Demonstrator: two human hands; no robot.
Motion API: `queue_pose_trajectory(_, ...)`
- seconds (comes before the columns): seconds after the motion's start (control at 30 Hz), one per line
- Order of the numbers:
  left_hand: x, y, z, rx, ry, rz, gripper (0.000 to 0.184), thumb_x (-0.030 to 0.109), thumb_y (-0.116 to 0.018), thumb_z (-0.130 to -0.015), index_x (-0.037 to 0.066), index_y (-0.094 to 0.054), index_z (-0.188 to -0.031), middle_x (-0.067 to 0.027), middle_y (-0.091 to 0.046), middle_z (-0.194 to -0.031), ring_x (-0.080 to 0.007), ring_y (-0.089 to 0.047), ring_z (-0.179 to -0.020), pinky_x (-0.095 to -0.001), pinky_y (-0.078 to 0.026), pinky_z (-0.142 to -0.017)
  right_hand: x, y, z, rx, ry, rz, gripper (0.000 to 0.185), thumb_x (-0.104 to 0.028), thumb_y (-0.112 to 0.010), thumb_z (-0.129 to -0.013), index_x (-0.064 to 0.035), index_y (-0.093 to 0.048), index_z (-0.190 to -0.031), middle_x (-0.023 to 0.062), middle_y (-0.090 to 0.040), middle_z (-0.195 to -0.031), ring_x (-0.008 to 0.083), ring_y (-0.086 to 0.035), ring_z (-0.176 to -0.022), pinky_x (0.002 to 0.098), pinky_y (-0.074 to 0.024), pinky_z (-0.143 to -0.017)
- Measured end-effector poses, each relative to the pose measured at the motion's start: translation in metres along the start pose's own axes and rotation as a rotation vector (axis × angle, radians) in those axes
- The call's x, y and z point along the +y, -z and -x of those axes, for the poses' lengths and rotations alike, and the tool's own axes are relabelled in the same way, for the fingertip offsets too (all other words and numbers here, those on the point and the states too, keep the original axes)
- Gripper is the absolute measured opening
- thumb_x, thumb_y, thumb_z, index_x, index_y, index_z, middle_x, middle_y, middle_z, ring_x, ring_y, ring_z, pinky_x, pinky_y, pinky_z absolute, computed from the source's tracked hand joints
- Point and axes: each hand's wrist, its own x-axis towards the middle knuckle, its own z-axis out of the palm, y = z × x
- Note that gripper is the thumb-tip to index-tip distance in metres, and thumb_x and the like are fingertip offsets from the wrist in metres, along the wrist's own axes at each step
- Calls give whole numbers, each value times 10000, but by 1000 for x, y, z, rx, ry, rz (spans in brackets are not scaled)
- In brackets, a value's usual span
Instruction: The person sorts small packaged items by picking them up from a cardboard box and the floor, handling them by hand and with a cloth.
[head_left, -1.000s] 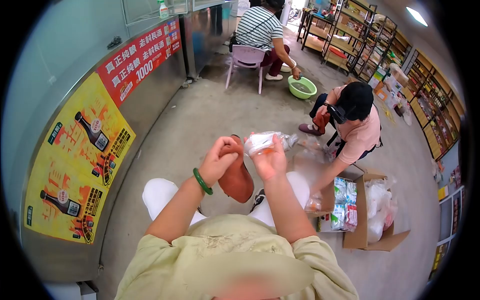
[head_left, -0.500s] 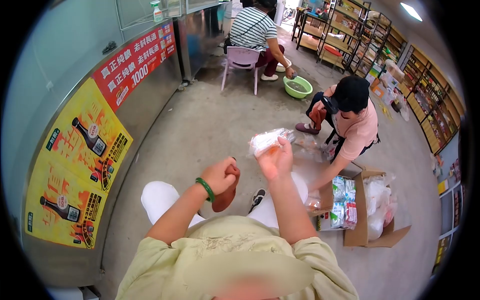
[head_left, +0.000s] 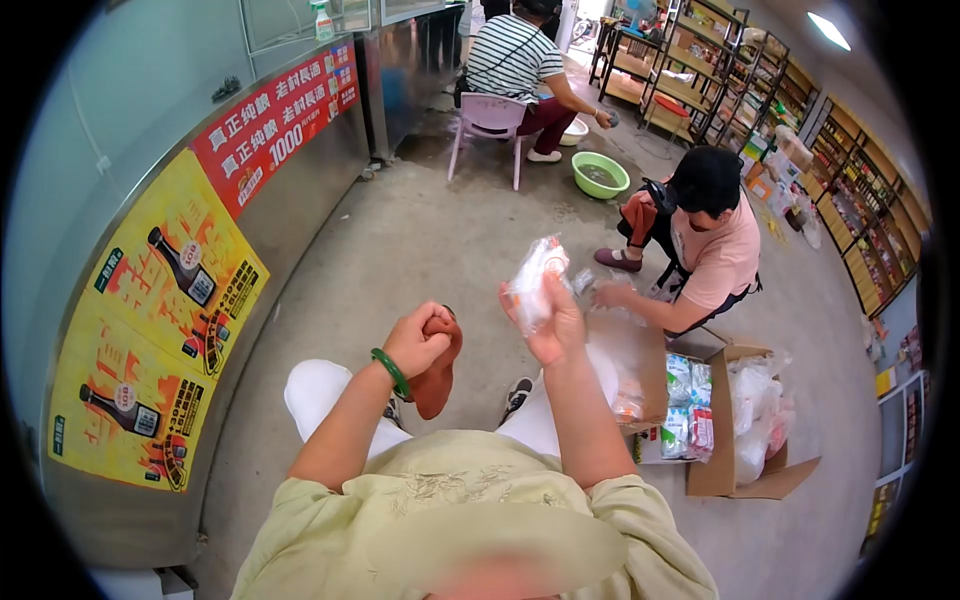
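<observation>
My left hand (head_left: 415,343), with a green bangle at its wrist, is closed on the top of a reddish-brown shoe-shaped item (head_left: 436,375) that hangs down between my knees. My right hand (head_left: 555,325) grips a clear plastic packet (head_left: 538,283) with white and orange contents, raised in front of my right knee. The two hands are apart. What exactly lies inside the packet is too unclear to tell.
At the right a person in a pink shirt (head_left: 722,258) bends beside an open carton (head_left: 630,355) and holds a similar brown item (head_left: 640,215). Packs (head_left: 688,405) fill another box. Farther off, a seated person (head_left: 510,62) is near a green basin (head_left: 601,175).
The packet has turned more upright in my right hand. My left hand has moved left with the brown item. The person in pink has drawn an arm back from the boxes.
</observation>
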Motion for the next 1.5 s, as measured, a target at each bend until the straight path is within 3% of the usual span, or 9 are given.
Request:
queue_pose_trajectory(0.2,0,3,1,18,-15,76,220,75,-555,-765,71,-570,-984,-61,-625,-906,-166,-580,-844,-300,-476,-787,-6,14,-3,-166,-142,-336,400,-109,-637,-820,-58,-521,-1199,144,-547,-1162,294,-547,-1113,505,-448,-991)
queue_pose_trajectory(0.37,6,12,3,46,-42,89,216,64,-560,-769,59,-565,-984,-46,-620,-907,-140,-570,-859,-285,-473,-795,5,2,-2,117,-135,49,535,-164,-616,-847,-52,-368,-1308,190,-543,-1131,338,-555,-1066,525,-478,-904)
queue_pose_trajectory(0.67,77,31,-9,9,-285,287,338,21,-562,-840,57,-487,-1167,-24,-528,-1153,-92,-505,-1031,-256,-426,-905,35,0,-4,-97,-174,231,392,-295,-432,-978,-81,-442,-1307,93,-553,-1209,226,-538,-1120,395,-415,-976)
queue_pose_trajectory(0.83,81,-5,-8,71,-287,-15,320,61,-559,-772,96,-500,-1085,-94,-596,-998,-229,-587,-901,-331,-471,-824,49,-16,8,-40,-161,336,344,-268,-443,-981,-86,-499,-1267,58,-576,-1192,194,-525,-1134,375,-384,-1004)
queue_pose_trajectory(0.97,72,-16,7,6,-262,-175,276,99,-575,-770,98,-506,-1038,-98,-604,-906,-255,-598,-810,-352,-485,-747,38,13,0,-14,-223,179,334,-244,-490,-963,-87,-496,-1259,70,-603,-1144,233,-545,-1117,392,-403,-995)
queue_pose_trajectory(1.13,37,-6,10,-76,-229,-266,258,135,-582,-768,99,-534,-1019,-85,-607,-797,-227,-591,-713,-332,-478,-676,17,3,-1,8,-23,116,315,-210,-536,-944,-87,-503,-1231,62,-578,-1138,227,-547,-1076,402,-412,-978)
queue_pose_trajectory(1.3,52,18,14,-41,-56,-195,292,108,-556,-763,103,-590,-1053,-73,-622,-863,-172,-589,-761,-301,-476,-719,15,19,-13,59,61,299,349,-208,-569,-932,-85,-489,-1248,54,-567,-1133,231,-562,-1036,393,-438,-953)
queue_pose_trajectory(1.37,73,23,10,8,-137,80,356,87,-539,-771,102,-588,-1123,-80,-626,-918,-151,-594,-818,-283,-476,-777,27,15,-7,86,25,365,350,-210,-579,-929,-90,-467,-1238,56,-571,-1107,213,-556,-1030,393,-448,-922)
queue_pose_trajectory(1.5,101,14,13,1,-342,-202,516,35,-506,-765,112,-543,-1273,-128,-654,-1029,-219,-645,-900,-294,-491,-820,45,-3,1,36,-112,284,388,-228,-562,-938,-79,-401,-1258,74,-579,-1112,194,-562,-1019,385,-463,-878)
